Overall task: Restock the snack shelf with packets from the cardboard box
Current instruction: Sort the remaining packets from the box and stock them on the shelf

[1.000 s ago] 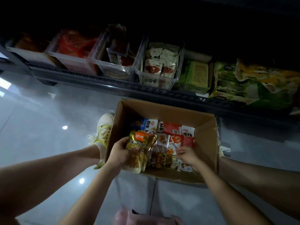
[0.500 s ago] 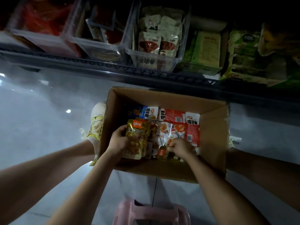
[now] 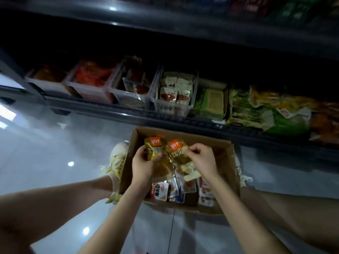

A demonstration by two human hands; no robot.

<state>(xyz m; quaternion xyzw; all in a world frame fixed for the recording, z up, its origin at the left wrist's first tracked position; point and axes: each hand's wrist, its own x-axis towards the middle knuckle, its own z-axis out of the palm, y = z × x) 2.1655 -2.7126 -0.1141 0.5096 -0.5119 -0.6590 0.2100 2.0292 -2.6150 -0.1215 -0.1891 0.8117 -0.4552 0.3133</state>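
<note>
Packets [image 3: 156, 150] held over the cardboard box [image 3: 226, 158], shelf [image 3: 117, 111] not yet reached

Head view: the left hand [image 3: 144, 166] has its fingers curled round the lower part of a fanned bunch of gold packets, held above the box opening. The right hand [image 3: 202, 160] pinches the side edge of the rightmost gold packet between thumb and fingertips. Other snacks [image 3: 159, 192] lie in the bottom of the box, below the hands.

Likely trouble: the foil looks slick and the bunch is splayed, so one packet could slide out of the left grip and drop back into the box or onto the glossy floor [image 3: 55, 143]. The right pinch has only an edge, a weak hold if it must bear weight. The clear bins [image 3: 174, 107] on the shelf look fairly full, so a packet pushed in carelessly may tip out over a front wall.

Edges and room: the box stands between the person and the shelf, its far wall near the shelf's front rail. An upper shelf [image 3: 183, 28] overhangs, so the hands must go in low beneath it. A yellow shoe [image 3: 118, 158] sits just beside the box's left wall; the floor further left gives room to move
</note>
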